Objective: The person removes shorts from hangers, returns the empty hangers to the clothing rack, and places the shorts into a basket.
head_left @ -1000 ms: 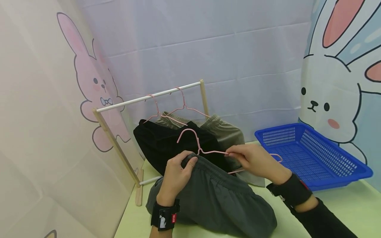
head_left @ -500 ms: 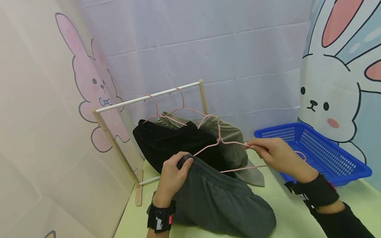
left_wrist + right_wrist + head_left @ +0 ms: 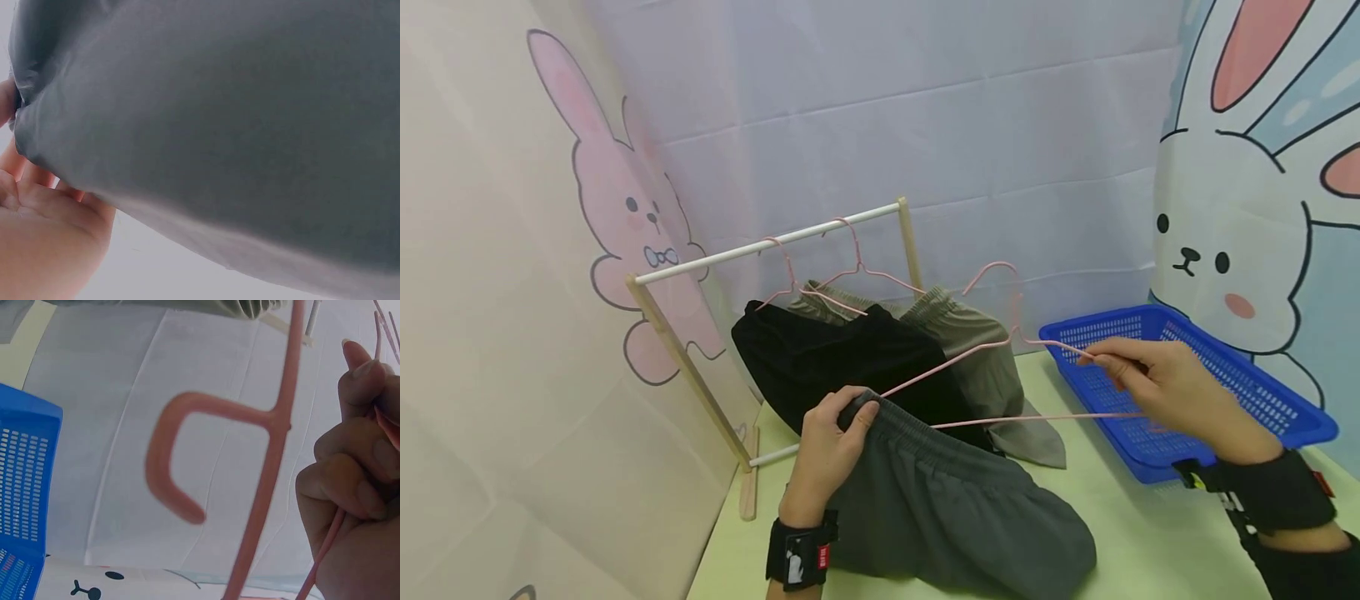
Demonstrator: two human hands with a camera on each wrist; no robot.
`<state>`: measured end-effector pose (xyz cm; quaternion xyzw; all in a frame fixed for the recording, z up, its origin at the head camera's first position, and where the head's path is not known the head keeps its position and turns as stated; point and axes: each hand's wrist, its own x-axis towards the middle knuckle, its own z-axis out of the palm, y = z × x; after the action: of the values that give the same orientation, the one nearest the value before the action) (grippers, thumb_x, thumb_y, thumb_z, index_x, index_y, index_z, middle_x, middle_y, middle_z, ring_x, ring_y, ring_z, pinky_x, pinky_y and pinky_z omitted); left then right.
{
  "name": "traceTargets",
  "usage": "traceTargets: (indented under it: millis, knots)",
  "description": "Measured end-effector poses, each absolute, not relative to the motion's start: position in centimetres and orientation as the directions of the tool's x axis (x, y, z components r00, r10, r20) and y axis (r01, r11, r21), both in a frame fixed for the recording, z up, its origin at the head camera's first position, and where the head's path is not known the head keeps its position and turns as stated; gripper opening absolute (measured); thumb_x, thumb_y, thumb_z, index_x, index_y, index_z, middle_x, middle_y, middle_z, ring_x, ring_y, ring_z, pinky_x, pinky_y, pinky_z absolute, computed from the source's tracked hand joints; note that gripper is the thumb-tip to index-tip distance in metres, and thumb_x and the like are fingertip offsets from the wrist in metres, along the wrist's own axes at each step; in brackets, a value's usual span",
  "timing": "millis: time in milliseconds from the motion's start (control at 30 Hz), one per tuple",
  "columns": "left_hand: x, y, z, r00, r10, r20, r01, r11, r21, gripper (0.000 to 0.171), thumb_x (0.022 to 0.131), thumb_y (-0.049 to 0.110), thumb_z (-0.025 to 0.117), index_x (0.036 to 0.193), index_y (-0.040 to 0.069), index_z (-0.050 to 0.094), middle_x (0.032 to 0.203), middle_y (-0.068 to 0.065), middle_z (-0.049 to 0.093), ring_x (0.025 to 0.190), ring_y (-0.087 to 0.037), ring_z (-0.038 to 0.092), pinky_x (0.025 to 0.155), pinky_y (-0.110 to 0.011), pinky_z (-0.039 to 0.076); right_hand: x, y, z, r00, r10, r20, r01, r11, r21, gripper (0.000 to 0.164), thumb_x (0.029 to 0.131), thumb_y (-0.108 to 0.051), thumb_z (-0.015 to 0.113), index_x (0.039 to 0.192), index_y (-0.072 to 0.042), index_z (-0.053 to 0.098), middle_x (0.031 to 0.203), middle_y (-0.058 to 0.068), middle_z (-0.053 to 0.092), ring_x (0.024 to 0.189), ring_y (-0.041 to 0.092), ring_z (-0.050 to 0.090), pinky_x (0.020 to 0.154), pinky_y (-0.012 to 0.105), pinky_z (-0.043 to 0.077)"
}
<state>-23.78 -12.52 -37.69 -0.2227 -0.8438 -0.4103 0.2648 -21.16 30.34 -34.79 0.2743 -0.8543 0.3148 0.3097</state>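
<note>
Left hand [image 3: 831,454]: being held nearly closed, a waistband corner of the grey garment [image 3: 958,508] being pinched between thumb and fingers.
Right hand [image 3: 1172,396]: fingers being curled in, one arm of the held hanger [image 3: 955,361] being pinched against the thumb.
Grey garment: being held up at that corner, the rest being draped down right in front, over the table [image 3: 1180,546].
Held hanger: pink, being held hook-up by the right hand; its left end is being hidden at the waistband, so inside or just behind can't be told.
Wrists: being wrapped in black bands [image 3: 1273,496].
Rack [image 3: 722,255]: being stood behind the grey garment, off to the left, two pink hangers [image 3: 858,262] being carried on its white bar.
Black garment [image 3: 842,358]: being hung on the nearer one.
Khaki garment [image 3: 1000,342]: being hung on the farther one, partly being blocked by the black garment.
Basket [image 3: 1101,329]: blue, being parked on the table's right side, partly being covered by the right hand.
Curtains [image 3: 1000,133]: being decorated with rabbits left and right.
</note>
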Motion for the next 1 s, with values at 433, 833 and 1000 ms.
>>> traceTargets:
  millis: [433, 833, 1000]
  knots:
    - [-23.7, -13.1, -38.2, -0.769, 0.161, 0.618, 0.587, 0.561, 0.584, 0.010, 0.101, 0.025, 0.070, 0.109, 0.020, 0.074, 0.096, 0.004, 0.070, 0.084, -0.013, 0.063, 0.075, -0.036, 0.055, -19.0, 34.4, -34.6, -0.736, -0.168, 0.656, -0.524, 0.755, -0.395, 0.021, 0.106, -0.002, 0.055, 0.109, -0.009, 0.074, 0.071, -0.006, 0.049, 0.053, 0.007, 0.040, 0.041, 0.024, 0.029]
    - [-23.9, -13.1, -38.6, -0.791, 0.154, 0.592, 0.567, 0.548, 0.615, 0.008, 0.100, 0.021, 0.071, 0.107, 0.019, 0.074, 0.092, 0.006, 0.070, 0.079, -0.012, 0.064, 0.075, -0.033, 0.057, -18.5, 35.4, -34.6, -0.716, -0.155, 0.680, -0.522, 0.767, -0.374, 0.019, 0.105, -0.001, 0.056, 0.107, -0.007, 0.073, 0.071, -0.006, 0.050, 0.056, 0.006, 0.042, 0.043, 0.024, 0.030]
    - [-23.8, -12.9, -38.8, -0.802, 0.155, 0.577, 0.555, 0.553, 0.622, 0.008, 0.100, 0.023, 0.071, 0.107, 0.020, 0.074, 0.092, 0.006, 0.069, 0.080, -0.012, 0.064, 0.076, -0.033, 0.057, -18.4, 35.0, -34.4, -0.712, -0.152, 0.685, -0.531, 0.755, -0.385, 0.019, 0.106, -0.002, 0.055, 0.107, -0.007, 0.074, 0.071, -0.007, 0.049, 0.055, 0.007, 0.042, 0.043, 0.025, 0.029]
